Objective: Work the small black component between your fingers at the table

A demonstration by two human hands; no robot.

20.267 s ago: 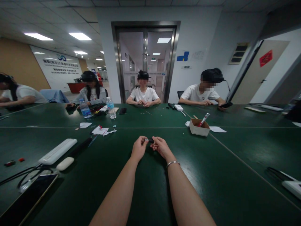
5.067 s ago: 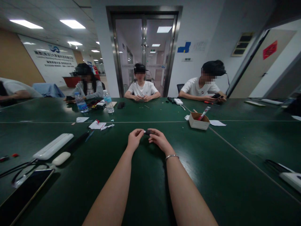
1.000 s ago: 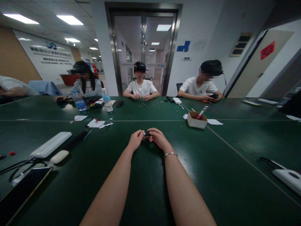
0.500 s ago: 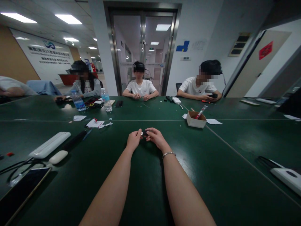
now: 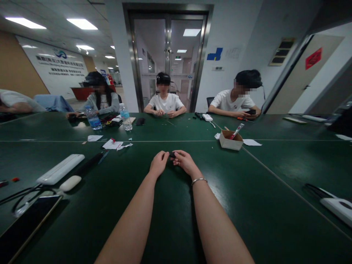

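Between my two hands, a little above the green table (image 5: 176, 220), is a small black object (image 5: 172, 154) whose kind I cannot make out. My right hand (image 5: 184, 161) pinches it from the right with thumb and fingers. On its left end, the thumb and fingertips of my left hand (image 5: 159, 163) are closed, partly covering that end. A silver bracelet (image 5: 199, 180) circles my right wrist.
A cardboard box (image 5: 231, 141) with a red-and-clear tool stands ahead right. Paper scraps (image 5: 113, 144) and water bottles (image 5: 125, 117) lie or stand ahead left. A white power bank (image 5: 61, 169) and a phone (image 5: 30, 227) are at left. Co-workers (image 5: 165, 102) sit opposite.
A silvery bit at the object's left end, seen before, is now covered by my left fingers. The whole view has shifted slightly; my hands keep nearly the same pose.
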